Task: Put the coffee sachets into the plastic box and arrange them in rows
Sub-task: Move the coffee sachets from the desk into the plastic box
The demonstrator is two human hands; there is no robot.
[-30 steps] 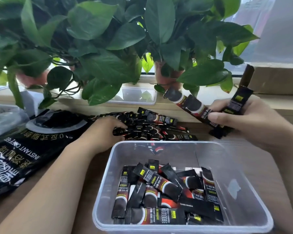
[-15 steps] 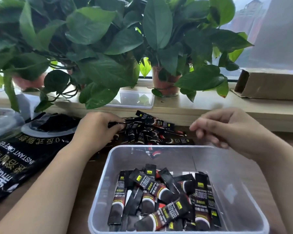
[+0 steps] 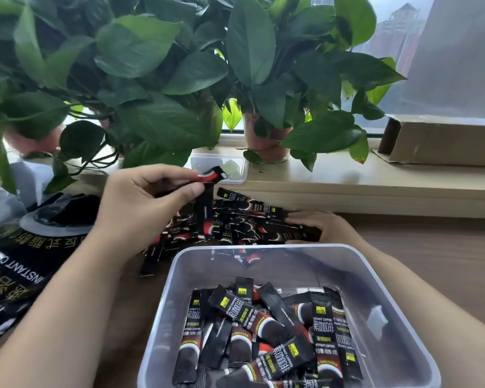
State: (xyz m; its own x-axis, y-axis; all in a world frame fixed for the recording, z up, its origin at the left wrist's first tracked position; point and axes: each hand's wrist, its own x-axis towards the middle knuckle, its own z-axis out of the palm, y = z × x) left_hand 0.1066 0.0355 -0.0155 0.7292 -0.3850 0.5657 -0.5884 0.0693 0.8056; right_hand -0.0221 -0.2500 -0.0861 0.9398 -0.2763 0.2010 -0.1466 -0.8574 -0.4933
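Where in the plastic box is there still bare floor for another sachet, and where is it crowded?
Bare: the far end of the plastic box, beyond the sachets, and a strip along its right wall. Crowded: the near-left, where they overlap crosswise.

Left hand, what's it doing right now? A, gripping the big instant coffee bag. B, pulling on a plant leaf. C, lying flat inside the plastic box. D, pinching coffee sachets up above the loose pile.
D: the left hand pinches coffee sachets between thumb and fingers, raised over the loose pile that lies behind the plastic box, and touches neither the box nor a leaf.
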